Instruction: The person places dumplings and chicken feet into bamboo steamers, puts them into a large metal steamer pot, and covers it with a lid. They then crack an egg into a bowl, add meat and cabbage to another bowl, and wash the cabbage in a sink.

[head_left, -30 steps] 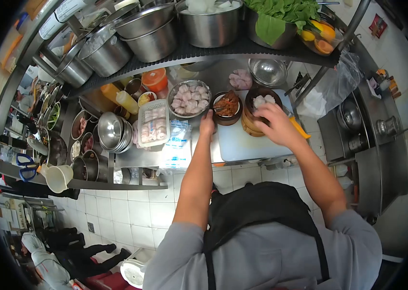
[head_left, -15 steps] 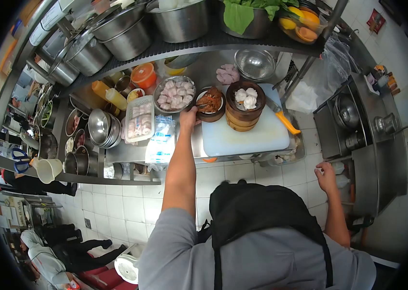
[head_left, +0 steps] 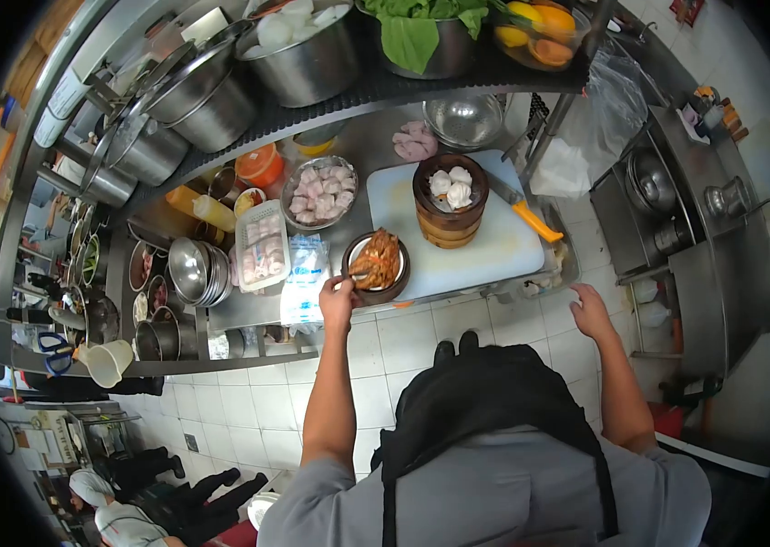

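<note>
While our left hand (head_left: 338, 296) grips the near rim of the small steamer basket (head_left: 376, 264) of reddish-brown braised pieces, we judge it best held level, thumb over the rim, so the plate inside doesn't slide. Basket sits at the 7 o'clock corner of the white cutting board (head_left: 494, 255). Fingers closed tight on the rim. Stacked bamboo steamers (head_left: 447, 228) with white dumplings sit at the board's 12 o'clock. Right hand (head_left: 590, 310) hangs at 4 o'clock, off the counter, fingers loosely spread, holding nothing.

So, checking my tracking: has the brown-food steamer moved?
Yes. The steamer came from beside the stack to the near edge of the board, in the left hand.
</note>
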`<state>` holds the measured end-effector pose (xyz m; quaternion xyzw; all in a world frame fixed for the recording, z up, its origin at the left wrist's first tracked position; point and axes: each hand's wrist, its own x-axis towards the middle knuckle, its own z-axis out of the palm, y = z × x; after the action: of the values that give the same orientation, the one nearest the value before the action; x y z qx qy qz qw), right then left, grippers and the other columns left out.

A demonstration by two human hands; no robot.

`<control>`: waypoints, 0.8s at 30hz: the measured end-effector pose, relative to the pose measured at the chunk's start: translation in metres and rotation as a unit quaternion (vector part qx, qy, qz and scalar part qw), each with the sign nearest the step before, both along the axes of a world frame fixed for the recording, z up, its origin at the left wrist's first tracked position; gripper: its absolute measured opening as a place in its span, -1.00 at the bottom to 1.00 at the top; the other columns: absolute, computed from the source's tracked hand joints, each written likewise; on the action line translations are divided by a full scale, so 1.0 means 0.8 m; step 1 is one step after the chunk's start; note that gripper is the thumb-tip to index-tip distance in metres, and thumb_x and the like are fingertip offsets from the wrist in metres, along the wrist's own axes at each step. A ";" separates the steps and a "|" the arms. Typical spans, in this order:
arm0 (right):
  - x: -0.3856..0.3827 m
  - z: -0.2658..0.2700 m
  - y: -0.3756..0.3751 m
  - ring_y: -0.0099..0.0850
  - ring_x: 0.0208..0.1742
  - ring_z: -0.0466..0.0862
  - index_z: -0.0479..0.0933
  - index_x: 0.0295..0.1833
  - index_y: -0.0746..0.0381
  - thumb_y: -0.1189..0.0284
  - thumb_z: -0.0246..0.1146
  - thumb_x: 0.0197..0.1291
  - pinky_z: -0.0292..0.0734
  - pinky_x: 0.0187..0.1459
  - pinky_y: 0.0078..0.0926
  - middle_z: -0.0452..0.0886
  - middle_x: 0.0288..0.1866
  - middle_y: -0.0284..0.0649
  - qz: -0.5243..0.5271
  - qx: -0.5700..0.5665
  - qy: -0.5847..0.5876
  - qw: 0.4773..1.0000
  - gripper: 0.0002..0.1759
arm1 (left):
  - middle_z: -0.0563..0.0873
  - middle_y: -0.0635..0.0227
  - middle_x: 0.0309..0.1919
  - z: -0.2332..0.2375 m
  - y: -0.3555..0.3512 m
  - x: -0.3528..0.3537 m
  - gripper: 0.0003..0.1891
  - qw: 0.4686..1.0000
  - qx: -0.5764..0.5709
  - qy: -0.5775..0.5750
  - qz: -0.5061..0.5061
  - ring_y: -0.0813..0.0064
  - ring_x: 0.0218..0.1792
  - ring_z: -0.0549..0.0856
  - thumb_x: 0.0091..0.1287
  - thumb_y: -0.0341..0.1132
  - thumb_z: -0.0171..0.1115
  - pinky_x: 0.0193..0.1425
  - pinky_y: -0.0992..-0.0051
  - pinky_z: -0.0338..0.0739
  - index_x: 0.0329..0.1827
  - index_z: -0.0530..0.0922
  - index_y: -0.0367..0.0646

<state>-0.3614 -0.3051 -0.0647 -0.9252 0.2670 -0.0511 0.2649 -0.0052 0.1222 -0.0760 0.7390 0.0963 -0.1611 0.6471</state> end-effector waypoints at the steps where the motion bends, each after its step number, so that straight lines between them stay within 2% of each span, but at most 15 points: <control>1: 0.011 0.002 0.011 -0.07 0.09 0.62 0.52 0.20 0.27 0.46 0.27 0.17 0.51 0.16 -0.27 0.59 0.14 0.04 -0.005 0.016 0.016 1.000 -0.56 | 0.62 0.29 -0.51 0.014 0.007 -0.015 -0.61 1.000 0.006 0.005 -0.002 0.52 -0.58 0.60 0.25 -0.36 0.19 -0.48 0.45 0.63 0.08 0.49 -0.46; 3: 0.046 0.041 0.048 -0.15 0.09 0.62 0.52 0.20 0.27 0.43 0.30 0.18 0.52 0.15 -0.29 0.61 0.11 -0.01 -0.012 0.152 0.025 0.988 -0.56 | 0.64 0.26 -0.52 0.031 0.020 -0.037 -0.60 1.000 0.006 0.022 -0.016 0.52 -0.58 0.62 0.23 -0.38 0.22 -0.45 0.46 0.65 0.08 0.49 -0.46; 5: 0.067 0.025 0.065 -0.23 0.08 0.63 0.52 0.21 0.27 0.37 0.32 0.18 0.53 0.13 -0.33 0.62 0.08 -0.05 0.028 0.213 0.001 0.977 -0.53 | 0.68 0.22 -0.48 0.052 0.019 -0.056 -0.60 0.999 0.028 0.037 -0.025 0.52 -0.55 0.64 0.23 -0.40 0.23 -0.40 0.47 0.69 0.10 0.49 -0.46; 9: 0.116 0.069 0.107 -0.28 0.11 0.63 0.49 0.27 0.25 0.30 0.31 0.26 0.51 0.15 -0.36 0.63 0.14 -0.10 0.106 0.305 0.006 0.946 -0.50 | 0.63 0.30 -0.44 0.090 -0.008 -0.097 -0.66 0.996 0.031 0.048 -0.074 0.55 -0.51 0.65 0.26 -0.40 0.20 -0.37 0.46 0.71 0.07 0.52 -0.39; 14: 0.132 0.059 0.107 -0.31 0.12 0.61 0.18 0.50 0.18 0.31 0.31 0.30 0.51 0.16 -0.33 0.43 0.36 0.05 0.118 0.503 -0.029 0.856 -0.27 | 0.64 0.29 -0.45 0.115 -0.084 -0.145 -0.61 0.990 0.010 0.050 -0.134 0.54 -0.50 0.66 0.22 -0.41 0.24 -0.37 0.49 0.68 0.10 0.51 -0.42; 18: 0.117 0.077 0.058 -0.34 0.12 0.57 0.01 0.57 0.17 0.37 0.33 0.28 0.52 0.12 -0.36 0.31 0.40 0.11 0.104 0.592 0.006 0.799 -0.14 | 0.66 0.27 -0.43 0.099 -0.161 -0.182 -0.59 0.987 -0.027 0.057 -0.148 0.51 -0.47 0.68 0.23 -0.39 0.24 -0.34 0.50 0.67 0.11 0.50 -0.42; 19: 0.112 0.080 0.043 -0.37 0.14 0.53 0.02 0.56 0.20 0.39 0.33 0.27 0.53 0.07 -0.40 0.35 0.35 0.04 0.099 0.582 -0.003 0.807 -0.14 | 0.66 0.27 -0.43 0.088 -0.176 -0.190 -0.60 0.986 -0.040 0.061 -0.148 0.51 -0.47 0.68 0.25 -0.39 0.24 -0.32 0.49 0.68 0.12 0.49 -0.42; 24: 0.111 0.056 -0.040 -0.36 0.17 0.52 0.05 0.55 0.18 0.47 0.33 0.21 0.54 0.08 -0.37 0.39 0.31 -0.01 0.076 0.601 0.033 0.795 -0.14 | 0.68 0.24 -0.38 0.045 -0.248 -0.221 -0.62 0.987 -0.073 0.084 -0.117 0.47 -0.44 0.70 0.31 -0.40 0.22 -0.26 0.44 0.71 0.13 0.46 -0.41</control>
<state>-0.2727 -0.3371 -0.0197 -0.5982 0.1814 0.1704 0.7617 -0.1816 -0.0763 -0.0401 0.6801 0.0507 -0.3039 0.6652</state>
